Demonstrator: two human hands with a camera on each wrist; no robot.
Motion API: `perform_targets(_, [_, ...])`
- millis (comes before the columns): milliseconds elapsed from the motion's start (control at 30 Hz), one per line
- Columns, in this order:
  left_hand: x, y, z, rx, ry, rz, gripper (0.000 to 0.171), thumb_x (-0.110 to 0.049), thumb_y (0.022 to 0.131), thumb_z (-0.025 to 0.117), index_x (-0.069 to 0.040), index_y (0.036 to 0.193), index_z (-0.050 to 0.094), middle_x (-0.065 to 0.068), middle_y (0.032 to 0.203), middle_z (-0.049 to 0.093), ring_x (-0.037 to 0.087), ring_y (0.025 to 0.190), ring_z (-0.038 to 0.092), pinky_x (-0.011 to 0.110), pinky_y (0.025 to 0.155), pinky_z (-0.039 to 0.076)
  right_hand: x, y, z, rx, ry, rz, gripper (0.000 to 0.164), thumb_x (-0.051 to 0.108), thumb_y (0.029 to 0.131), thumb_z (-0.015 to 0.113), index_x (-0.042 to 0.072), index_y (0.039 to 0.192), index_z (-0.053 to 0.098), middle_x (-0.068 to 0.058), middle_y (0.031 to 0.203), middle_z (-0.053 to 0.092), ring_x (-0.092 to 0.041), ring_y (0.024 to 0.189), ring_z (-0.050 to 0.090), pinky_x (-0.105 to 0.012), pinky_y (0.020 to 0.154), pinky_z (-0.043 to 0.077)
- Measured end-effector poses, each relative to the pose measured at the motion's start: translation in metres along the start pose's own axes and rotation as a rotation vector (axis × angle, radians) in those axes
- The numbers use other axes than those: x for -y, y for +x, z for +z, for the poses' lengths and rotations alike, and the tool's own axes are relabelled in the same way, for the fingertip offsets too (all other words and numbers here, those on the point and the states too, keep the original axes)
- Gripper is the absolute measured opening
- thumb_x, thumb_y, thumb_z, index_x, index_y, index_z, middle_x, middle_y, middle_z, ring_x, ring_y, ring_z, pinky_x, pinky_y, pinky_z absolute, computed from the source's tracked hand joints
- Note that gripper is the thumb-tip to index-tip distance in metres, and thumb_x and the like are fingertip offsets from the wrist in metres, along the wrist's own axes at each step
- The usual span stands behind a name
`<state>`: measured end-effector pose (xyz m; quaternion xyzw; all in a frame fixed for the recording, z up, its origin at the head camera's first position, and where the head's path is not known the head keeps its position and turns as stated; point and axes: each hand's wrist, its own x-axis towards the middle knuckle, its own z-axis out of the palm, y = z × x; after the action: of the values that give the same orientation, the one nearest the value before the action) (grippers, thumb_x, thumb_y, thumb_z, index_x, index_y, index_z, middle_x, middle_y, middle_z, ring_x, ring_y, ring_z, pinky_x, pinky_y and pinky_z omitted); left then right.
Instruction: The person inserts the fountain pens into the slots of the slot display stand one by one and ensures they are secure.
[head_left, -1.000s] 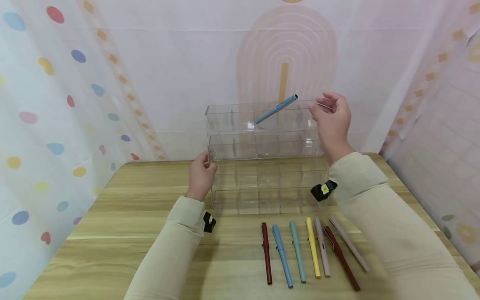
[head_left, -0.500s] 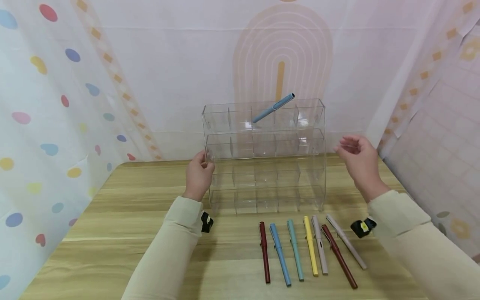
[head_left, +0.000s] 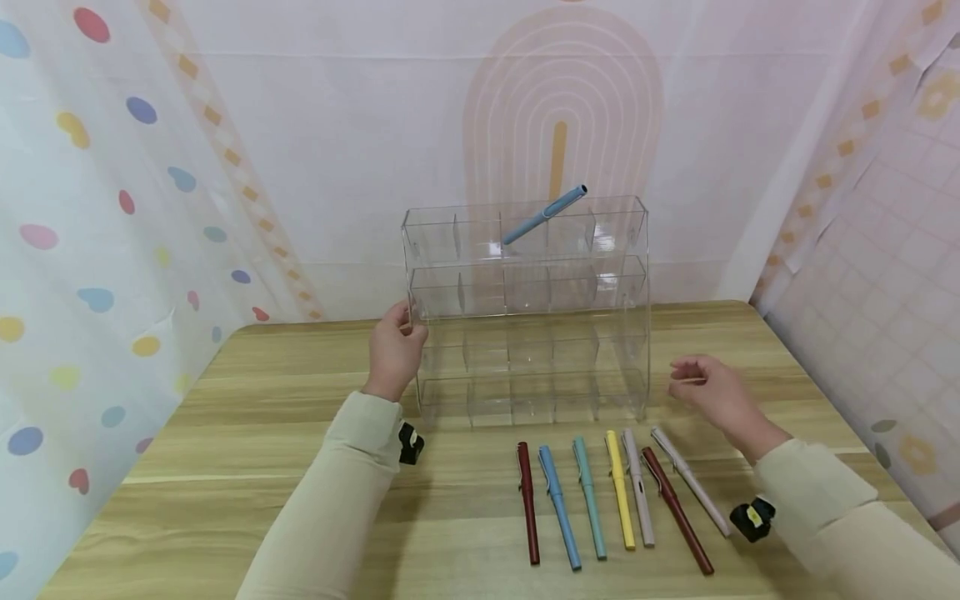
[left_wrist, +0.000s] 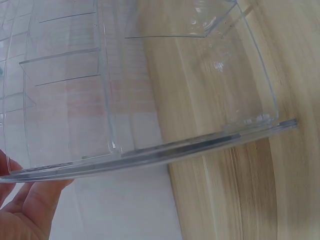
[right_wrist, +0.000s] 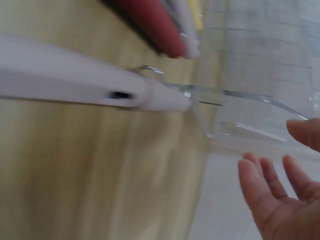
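Note:
A clear acrylic pen rack (head_left: 528, 292) with stepped compartments stands on the table. At its left side, my left hand (head_left: 395, 354) pinches the side panel; the left wrist view shows fingers (left_wrist: 42, 200) on both faces of that panel. A blue-grey pen (head_left: 544, 215) lies slanted across the rack's top tier, cap end up to the right. My right hand (head_left: 712, 396) hovers right of the rack, fingers loosely bent, holding nothing. Below it are a pale mauve pen (head_left: 690, 482) and a dark red pen (head_left: 677, 510).
Along the rack's front lie more pens: dark red (head_left: 528, 504), blue (head_left: 559, 508), teal (head_left: 589, 498), yellow (head_left: 620, 490) and another mauve pen (head_left: 638, 487). A patterned curtain (head_left: 337, 150) hangs behind the wooden table (head_left: 247, 467).
My right hand has moved away from the rack's top right, down and outward to the right side. The blue-grey pen stays on the top tier; the left hand keeps its grip.

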<state>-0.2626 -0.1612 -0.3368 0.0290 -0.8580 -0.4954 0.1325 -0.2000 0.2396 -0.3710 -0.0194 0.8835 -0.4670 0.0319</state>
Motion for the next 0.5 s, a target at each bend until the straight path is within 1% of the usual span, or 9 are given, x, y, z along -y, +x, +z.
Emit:
perform_targets(100, [0.0, 0.0, -0.001, 0.005, -0.014, 0.002, 0.047, 0.0, 0.091, 0.045, -0.004, 0.138, 0.051, 0.022, 0.131, 0.056, 0.038, 0.119, 0.054, 0.047, 0.095, 0.048, -0.007, -0.004, 0.004, 0.071, -0.034, 0.03, 0.047, 0.013, 0.092, 0.059, -0.013, 0.13, 0.046, -0.03, 0.121, 0.054, -0.036, 0.104, 0.057, -0.04, 0.078, 0.053])
perform_targets(233, [0.0, 0.0, -0.001, 0.015, -0.031, -0.004, 0.049, -0.001, 0.091, 0.046, -0.004, 0.139, 0.049, 0.021, 0.133, 0.055, 0.038, 0.119, 0.054, 0.047, 0.096, 0.047, -0.012, -0.007, 0.007, 0.153, -0.032, 0.062, 0.047, 0.01, 0.09, 0.062, -0.017, 0.125, 0.047, -0.028, 0.112, 0.056, -0.029, 0.094, 0.06, -0.037, 0.071, 0.053])
perform_targets(367, [0.001, 0.002, -0.001, 0.027, -0.058, -0.006, 0.051, 0.0, 0.09, 0.047, -0.004, 0.141, 0.048, 0.022, 0.134, 0.054, 0.037, 0.12, 0.054, 0.046, 0.095, 0.047, -0.017, -0.008, 0.01, 0.184, -0.083, 0.057, 0.047, 0.009, 0.086, 0.066, -0.017, 0.122, 0.05, -0.025, 0.106, 0.059, -0.028, 0.092, 0.059, -0.037, 0.072, 0.051])
perform_targets(500, [0.001, 0.002, 0.0, 0.028, -0.077, -0.005, 0.052, 0.0, 0.089, 0.048, -0.005, 0.141, 0.048, 0.021, 0.134, 0.055, 0.037, 0.119, 0.055, 0.046, 0.092, 0.049, -0.018, -0.01, 0.011, 0.21, -0.12, 0.068, 0.048, 0.009, 0.085, 0.066, -0.017, 0.122, 0.05, -0.028, 0.108, 0.059, -0.029, 0.092, 0.059, -0.038, 0.071, 0.051])
